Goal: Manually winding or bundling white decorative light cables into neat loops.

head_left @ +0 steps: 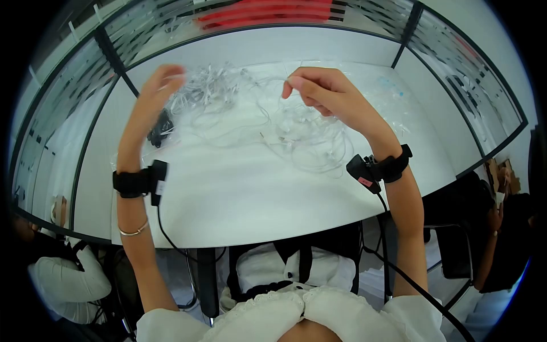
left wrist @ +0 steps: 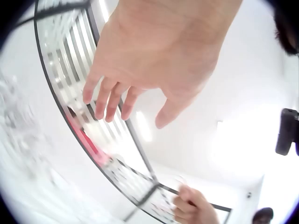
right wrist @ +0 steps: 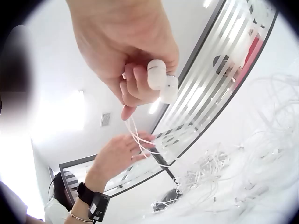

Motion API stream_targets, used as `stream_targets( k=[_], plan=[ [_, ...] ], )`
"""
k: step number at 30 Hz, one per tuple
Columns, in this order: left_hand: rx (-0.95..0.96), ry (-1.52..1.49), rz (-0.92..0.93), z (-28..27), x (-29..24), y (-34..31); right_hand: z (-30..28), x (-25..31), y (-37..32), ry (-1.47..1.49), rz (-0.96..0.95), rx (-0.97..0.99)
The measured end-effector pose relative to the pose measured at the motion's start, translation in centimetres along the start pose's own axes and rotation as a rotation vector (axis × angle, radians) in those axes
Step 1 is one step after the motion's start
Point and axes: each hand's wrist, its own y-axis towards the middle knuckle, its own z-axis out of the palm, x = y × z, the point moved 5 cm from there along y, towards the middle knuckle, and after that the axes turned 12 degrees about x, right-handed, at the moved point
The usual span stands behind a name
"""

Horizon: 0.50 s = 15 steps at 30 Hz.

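My right hand (head_left: 327,94) is raised over the far part of the table, its fingers curled. In the right wrist view it holds white wired earphones; two rounded white earbuds (right wrist: 156,74) stick out beside the curled fingers. A thin white cord (right wrist: 135,137) hangs in a loop below the fingertips, overlapping the other hand in that view. My left hand (head_left: 156,85) is blurred and raised at the far left of the table. Its fingers (left wrist: 106,98) are extended and spread, with nothing held in the palm. Beneath the right hand lie loose white cords (head_left: 313,139).
A tangled heap of white cords (head_left: 211,85) lies at the back left, with a black bundle (head_left: 161,128) near it. Clear plastic bags (head_left: 393,94) lie at the back right. Low white panels (head_left: 256,48) with glass above enclose the table (head_left: 239,199). People sit on both sides.
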Motion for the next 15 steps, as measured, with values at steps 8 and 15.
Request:
stream_targets(
  k=[8, 15],
  plan=[
    [0.301, -0.341, -0.028, 10.1, -8.9, 1.4, 1.0, -1.2, 1.8, -0.041, -0.103, 0.004],
    [0.34, -0.284, -0.077, 10.4, -7.0, -0.1, 1.1, -3.9, 1.0, 0.142, -0.025, 0.103]
  ],
)
